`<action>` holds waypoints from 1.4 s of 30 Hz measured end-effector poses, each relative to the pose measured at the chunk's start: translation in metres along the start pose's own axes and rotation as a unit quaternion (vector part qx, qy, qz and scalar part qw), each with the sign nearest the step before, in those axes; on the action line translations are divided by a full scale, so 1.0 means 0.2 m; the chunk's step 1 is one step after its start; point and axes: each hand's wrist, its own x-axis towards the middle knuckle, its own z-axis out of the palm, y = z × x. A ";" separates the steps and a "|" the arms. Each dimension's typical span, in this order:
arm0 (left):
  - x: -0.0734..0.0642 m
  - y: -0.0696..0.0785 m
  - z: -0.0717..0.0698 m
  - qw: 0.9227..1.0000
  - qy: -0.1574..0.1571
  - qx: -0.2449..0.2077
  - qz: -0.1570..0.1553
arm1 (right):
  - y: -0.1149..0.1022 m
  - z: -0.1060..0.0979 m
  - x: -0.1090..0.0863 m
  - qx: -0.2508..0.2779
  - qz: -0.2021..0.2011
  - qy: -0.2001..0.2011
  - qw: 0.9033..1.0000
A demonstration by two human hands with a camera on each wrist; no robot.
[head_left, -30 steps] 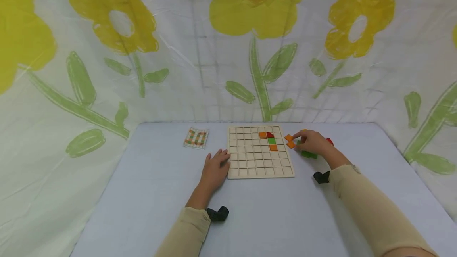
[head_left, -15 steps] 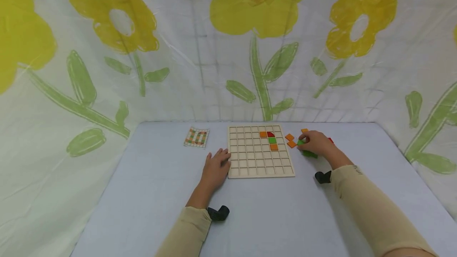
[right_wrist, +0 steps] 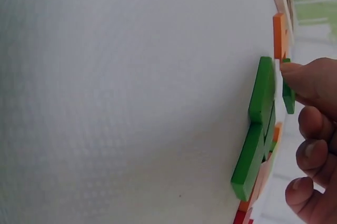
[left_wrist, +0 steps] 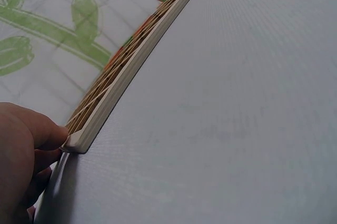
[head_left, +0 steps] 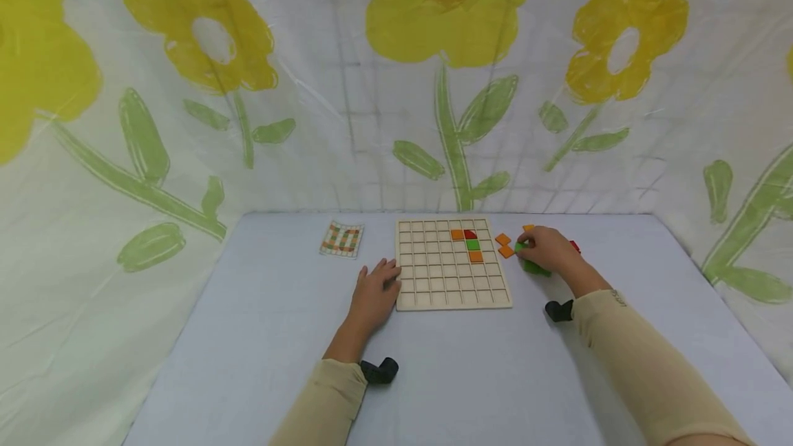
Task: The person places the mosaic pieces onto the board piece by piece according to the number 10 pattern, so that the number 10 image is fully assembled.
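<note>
On my feed the right hand (head_left: 545,250), right of centre in the head view, has its thumb and fingers closed in a pinch on a small flat green tile (right_wrist: 288,92); the right wrist view shows it at the right edge, just beside some loose chunky green blocks (right_wrist: 256,121). I can't tell if it's actually clear of the bench (head_left: 458,377). Left hand (head_left: 372,294) is relaxed, fingers loosely spread and touching the left edge of the square pale wooden grid board (head_left: 434,281) mid-frame, not really wrapped round anything. Toward the board's upper right sit an orange square tile (head_left: 457,234), a red rounded-corner tile (head_left: 471,234), a green square tile (head_left: 473,245) and a second orange square tile (head_left: 476,257). Two loose orange tiles (head_left: 506,251) lie between board and right hand. A checkered paper pattern card (head_left: 342,239) is off the board's upper left, fwiw.
</note>
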 end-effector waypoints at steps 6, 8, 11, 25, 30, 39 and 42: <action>0.01 0.00 0.00 1.000 -0.002 0.007 -0.004 | -0.10 0.01 -0.02 -0.003 -0.061 0.019 0.998; 0.01 -0.01 0.01 1.000 -0.003 0.008 -0.008 | -0.14 0.04 -0.02 0.001 -0.083 0.012 0.996; 0.01 -0.01 0.01 1.000 -0.001 0.002 -0.011 | -0.22 0.08 -0.03 0.014 -0.104 -0.013 0.994; 0.01 -0.01 0.02 1.000 0.002 -0.004 -0.012 | -0.29 0.17 -0.06 0.044 -0.107 -0.040 0.992; 0.01 -0.01 0.02 1.000 0.004 -0.003 -0.014 | -0.29 0.18 -0.06 0.049 -0.108 -0.040 0.992; 0.01 -0.01 0.02 1.000 0.004 0.002 -0.016 | -0.28 0.15 -0.07 0.050 -0.089 -0.027 0.994; 0.01 -0.01 0.02 1.000 0.004 0.004 -0.016 | -0.24 0.12 -0.06 0.050 -0.066 -0.003 0.997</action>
